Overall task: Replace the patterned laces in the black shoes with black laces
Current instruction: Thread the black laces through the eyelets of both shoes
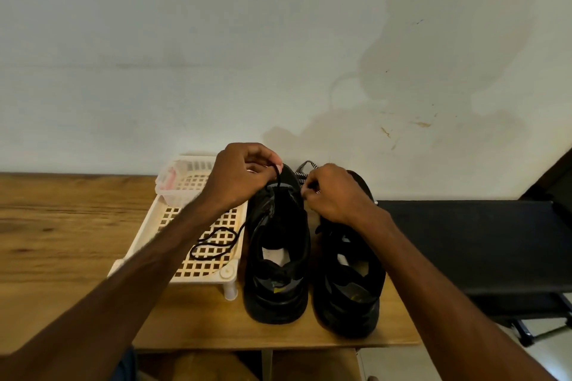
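Observation:
Two black shoes stand side by side on the wooden table [62, 226], heels toward me: the left shoe [277, 257] and the right shoe [348, 281]. My left hand [241, 173] pinches one end of a black lace [216, 241] above the left shoe's toe; the lace trails down the shoe and loops over the cream tray. My right hand [331, 192] is curled over the left shoe's front eyelets and seems to pinch the lace's other end. A black-and-white patterned lace [305, 168] lies behind the shoes by the wall.
A cream perforated plastic tray [201, 266] on short legs sits left of the shoes, with a small clear container [176, 185] at its far end. A black bench or cot [479, 241] stands right of the table. The wall is close behind.

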Demonstrator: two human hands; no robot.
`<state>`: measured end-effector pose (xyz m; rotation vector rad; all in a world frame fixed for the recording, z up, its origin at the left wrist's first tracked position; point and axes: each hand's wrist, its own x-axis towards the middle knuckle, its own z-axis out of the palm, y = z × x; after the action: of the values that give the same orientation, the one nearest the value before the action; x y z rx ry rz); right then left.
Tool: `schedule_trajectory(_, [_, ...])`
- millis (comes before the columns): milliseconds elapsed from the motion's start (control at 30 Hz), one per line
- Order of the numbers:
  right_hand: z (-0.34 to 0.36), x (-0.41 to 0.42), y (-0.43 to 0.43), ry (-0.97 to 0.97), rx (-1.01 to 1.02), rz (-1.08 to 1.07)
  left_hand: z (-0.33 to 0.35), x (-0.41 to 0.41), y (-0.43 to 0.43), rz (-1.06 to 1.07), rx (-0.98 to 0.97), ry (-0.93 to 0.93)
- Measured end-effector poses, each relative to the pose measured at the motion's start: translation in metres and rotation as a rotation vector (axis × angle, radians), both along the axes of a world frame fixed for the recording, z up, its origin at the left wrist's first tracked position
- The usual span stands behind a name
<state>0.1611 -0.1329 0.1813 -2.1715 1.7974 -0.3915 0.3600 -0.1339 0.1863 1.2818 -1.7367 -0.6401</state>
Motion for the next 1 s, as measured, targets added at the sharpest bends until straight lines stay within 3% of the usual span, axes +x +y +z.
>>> schedule_trajectory(133, [0.007,-0.006,0.001,-0.165,-0.008,-0.034,-0.010,0.003,-0.006,0.084,-0.020,-0.165])
schedule_trajectory(200, [0.023,-0.009,0.008,-0.420,-0.024,-0.078,-0.017,0.007,-0.010,0.104,-0.005,-0.242])
schedule_trajectory(333, [0.047,-0.013,0.013,-1.161,0.094,-0.161,-0.027,0.011,-0.015,0.119,0.033,-0.365])
schedule_trajectory(400, [0.045,-0.017,0.011,-1.308,0.069,-0.200,-0.027,0.009,-0.017,0.121,0.041,-0.397])
schedule_trajectory(467, [0.036,-0.019,0.008,-1.154,-0.007,-0.223,-0.027,0.007,-0.020,0.114,0.039,-0.406])
schedule_trajectory(567, [0.021,-0.012,0.005,-0.567,-0.120,-0.116,-0.028,0.005,-0.022,0.072,0.042,-0.413])
schedule_trajectory(733, [0.000,0.010,0.005,0.018,-0.017,0.028,-0.027,0.004,-0.020,0.019,0.002,-0.367])
schedule_trajectory(833, [-0.003,0.013,0.003,0.091,-0.013,0.002,-0.025,0.003,-0.016,-0.018,0.034,-0.343])
schedule_trajectory(1000, [0.001,0.005,-0.002,-0.064,-0.008,-0.056,-0.028,-0.003,-0.010,-0.056,0.074,-0.337])
